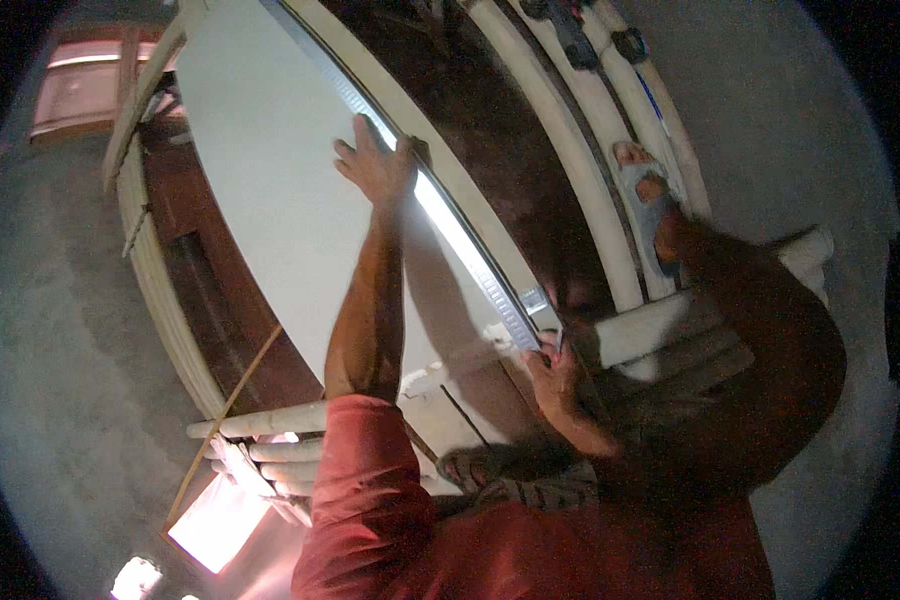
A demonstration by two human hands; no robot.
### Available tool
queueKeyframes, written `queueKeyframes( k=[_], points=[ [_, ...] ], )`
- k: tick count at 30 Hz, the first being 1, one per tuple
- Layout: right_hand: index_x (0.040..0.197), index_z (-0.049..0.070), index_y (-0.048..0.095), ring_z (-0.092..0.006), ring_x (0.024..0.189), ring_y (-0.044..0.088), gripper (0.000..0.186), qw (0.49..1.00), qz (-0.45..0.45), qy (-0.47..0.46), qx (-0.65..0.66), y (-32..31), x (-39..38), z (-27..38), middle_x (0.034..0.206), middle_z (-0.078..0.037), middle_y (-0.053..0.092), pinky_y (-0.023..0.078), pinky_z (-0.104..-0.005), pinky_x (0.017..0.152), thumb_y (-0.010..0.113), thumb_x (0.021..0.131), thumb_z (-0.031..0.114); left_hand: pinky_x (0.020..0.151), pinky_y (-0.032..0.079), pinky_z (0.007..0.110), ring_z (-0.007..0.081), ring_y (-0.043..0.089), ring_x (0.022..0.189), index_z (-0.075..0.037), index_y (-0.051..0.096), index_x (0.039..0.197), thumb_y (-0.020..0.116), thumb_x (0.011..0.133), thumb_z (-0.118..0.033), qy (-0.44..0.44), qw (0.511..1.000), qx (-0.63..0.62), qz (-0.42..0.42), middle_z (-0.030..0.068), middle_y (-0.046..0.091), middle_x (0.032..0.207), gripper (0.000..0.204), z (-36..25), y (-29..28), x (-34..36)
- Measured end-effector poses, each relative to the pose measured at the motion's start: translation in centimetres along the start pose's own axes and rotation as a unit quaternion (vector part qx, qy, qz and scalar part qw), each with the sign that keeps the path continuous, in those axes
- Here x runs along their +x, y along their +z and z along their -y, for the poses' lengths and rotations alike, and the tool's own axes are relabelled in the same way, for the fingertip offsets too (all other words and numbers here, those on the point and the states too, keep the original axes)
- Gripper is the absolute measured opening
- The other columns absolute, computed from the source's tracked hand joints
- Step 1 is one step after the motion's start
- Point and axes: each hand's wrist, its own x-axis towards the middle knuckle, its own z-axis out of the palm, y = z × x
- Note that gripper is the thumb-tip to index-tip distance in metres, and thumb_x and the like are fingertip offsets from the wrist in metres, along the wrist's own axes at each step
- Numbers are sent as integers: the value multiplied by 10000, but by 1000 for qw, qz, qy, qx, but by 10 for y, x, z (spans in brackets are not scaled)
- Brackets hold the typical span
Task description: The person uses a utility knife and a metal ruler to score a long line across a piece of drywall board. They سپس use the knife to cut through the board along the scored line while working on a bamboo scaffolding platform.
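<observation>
A long, shiny metal strip (460,230) with slotted markings runs along the right edge of a large white board (260,180). My left hand (380,168) grips the strip partway up, its fingers splayed on the board and the thumb over the edge. At the strip's near end, my right hand (555,378) is closed around it, fingers bunched together. Whether a small tool is also in the right hand cannot be made out. Light glares off the strip between both hands, and my left arm casts a shadow on the board.
Pale round poles (560,150) run lengthwise at the right, and one crosses below my bent right leg (760,340). My sandalled foot (650,190) rests on them. Dark objects (570,40) lie at the far right. A thin stick (240,385) leans at left near a bright opening (220,520).
</observation>
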Motion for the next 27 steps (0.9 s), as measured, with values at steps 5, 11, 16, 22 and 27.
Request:
queueKeyframes(
  k=[5, 11, 16, 22, 27],
  points=[
    [1184, -18, 480, -194, 989, 574, 443, 999, -10, 33, 21, -2, 0, -9, 1114, -111, 567, 480, -318, 881, 682, 790, -37, 1103, 111, 639, 482, 242, 1319, -26, 342, 1438, 661, 760, -477, 18, 1000, -6, 18, 222, 449, 1388, 875, 10, 3, 3],
    [1167, -17, 497, -192, 969, 585, 428, 999, -31, 24, -17, 0, 1, -10, 1084, -125, 590, 497, -313, 851, 688, 785, -33, 1076, 197, 551, 436, 340, 1242, -63, 391, 1417, 626, 758, -479, -31, 999, -8, 28, 297, 457, 1300, 814, 5, 2, 1],
    [1192, -6, 479, -194, 936, 601, 465, 999, -29, 33, 14, 0, 1, -6, 1073, -133, 581, 522, -294, 792, 685, 777, -50, 1059, 231, 551, 443, 364, 1219, -96, 398, 1419, 648, 748, -461, -32, 999, -1, 9, 298, 459, 1297, 804, 6, 3, 1],
    [1082, -26, 471, -206, 849, 630, 361, 998, -35, -1, 60, 3, 1, -2, 1001, -115, 567, 538, -323, 756, 663, 779, -61, 1035, 267, 564, 455, 378, 1196, -122, 418, 1413, 666, 732, -479, -13, 1000, 27, -9, 319, 438, 1262, 808, 15, 12, 4],
    [1074, -16, 464, -205, 804, 645, 360, 998, -56, 12, 32, 3, 3, -6, 936, -107, 598, 532, -320, 754, 679, 787, -43, 1030, 272, 570, 452, 393, 1175, -126, 429, 1405, 673, 723, -497, -37, 999, -4, 1, 333, 423, 1266, 814, 13, 7, 5]
  ],
)
